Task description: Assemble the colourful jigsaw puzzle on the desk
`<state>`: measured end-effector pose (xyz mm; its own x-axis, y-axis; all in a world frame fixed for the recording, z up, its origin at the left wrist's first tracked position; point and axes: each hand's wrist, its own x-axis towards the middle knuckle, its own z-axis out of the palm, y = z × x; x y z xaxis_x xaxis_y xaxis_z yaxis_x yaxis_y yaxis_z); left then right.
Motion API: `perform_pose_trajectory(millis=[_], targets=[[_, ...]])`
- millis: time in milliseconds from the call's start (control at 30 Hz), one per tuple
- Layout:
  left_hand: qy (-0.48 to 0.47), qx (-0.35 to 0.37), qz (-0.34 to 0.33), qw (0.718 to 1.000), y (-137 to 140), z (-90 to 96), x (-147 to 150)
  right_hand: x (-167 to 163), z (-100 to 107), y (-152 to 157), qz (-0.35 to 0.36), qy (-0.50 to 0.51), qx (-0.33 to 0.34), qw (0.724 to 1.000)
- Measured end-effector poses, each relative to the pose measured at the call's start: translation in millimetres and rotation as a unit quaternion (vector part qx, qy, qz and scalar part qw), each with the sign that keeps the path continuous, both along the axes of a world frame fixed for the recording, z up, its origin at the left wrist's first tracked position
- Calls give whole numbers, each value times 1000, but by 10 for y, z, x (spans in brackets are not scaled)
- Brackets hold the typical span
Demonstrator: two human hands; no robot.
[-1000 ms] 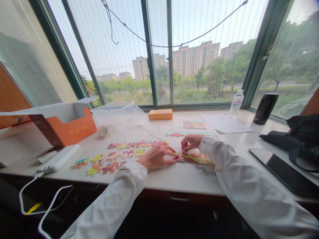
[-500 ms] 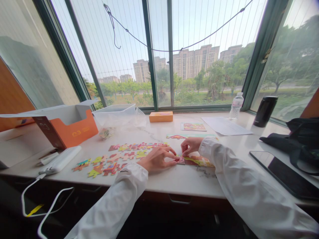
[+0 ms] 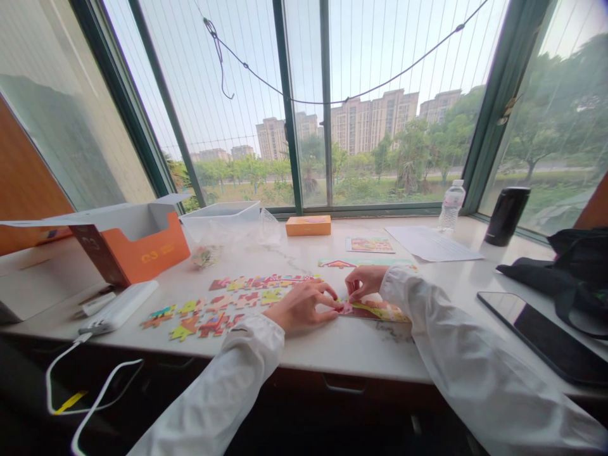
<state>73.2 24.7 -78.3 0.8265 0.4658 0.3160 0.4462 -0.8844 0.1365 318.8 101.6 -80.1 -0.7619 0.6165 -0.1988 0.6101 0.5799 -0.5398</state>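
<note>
My left hand (image 3: pixel 304 306) rests low over the table, its thumb and index fingertip closed at a small pink puzzle piece (image 3: pixel 346 308). From the other side my right hand (image 3: pixel 367 282) pinches at the same spot, fingers bent downward; its fingertips partly cover the piece. Directly right of it lies a joined puzzle strip (image 3: pixel 375 310) in brown, yellow and green, partly behind my right hand and sleeve. Loose puzzle pieces (image 3: pixel 216 322) spread in rows to the left of my left hand. Beyond my hands is another joined strip (image 3: pixel 338 263) with a red roof shape.
A small picture card (image 3: pixel 370 245), an orange box (image 3: pixel 308 225) and a paper sheet (image 3: pixel 432 244) lie farther back. Left stand an open orange carton (image 3: pixel 156 250), a clear bin (image 3: pixel 221 212) and a white power bank (image 3: pixel 118 309). Right are a bottle (image 3: pixel 451 206), black tumbler (image 3: pixel 507 215) and phone (image 3: pixel 536 335).
The view has shifted slightly, so everything sits a little lower in the picture. Both hands stay at the same pink piece, with only small finger movement.
</note>
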Motion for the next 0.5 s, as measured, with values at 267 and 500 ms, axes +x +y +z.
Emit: perform_pose_trajectory(millis=[267,500], targets=[[2,-8,8,1000,-16,14,0,-4,25,-23,2,1,5,1000],[2,-3,-2,1000,-20,6,-3,-14,43,-46,-7,2,9,1000]])
